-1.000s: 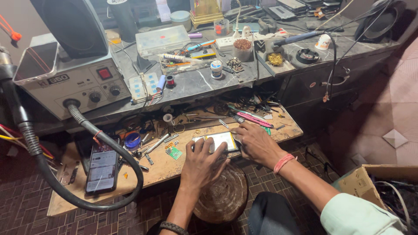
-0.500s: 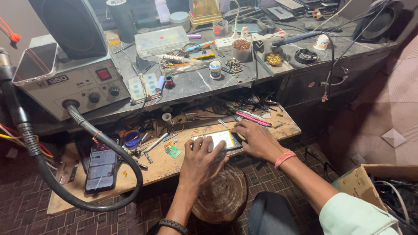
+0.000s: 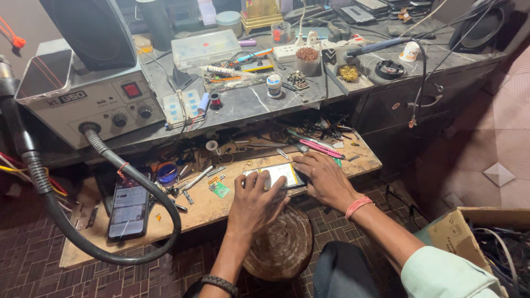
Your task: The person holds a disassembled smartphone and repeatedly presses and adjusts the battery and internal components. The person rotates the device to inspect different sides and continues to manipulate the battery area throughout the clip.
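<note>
While both my hands rest on the wooden board (image 3: 232,207), the phone (image 3: 280,175) lies flat between them with its screen lit. My left hand (image 3: 255,200) presses down on its near left end, fingers spread. My right hand (image 3: 323,175) lies flat along its right end, fingers together and not closed around it. Just beyond my right fingertips lies a pink tool (image 3: 322,149). Left of my left hand sit a small green board (image 3: 220,190) and, farther off, a second phone (image 3: 128,209) inside the black hose (image 3: 110,160) loop.
</note>
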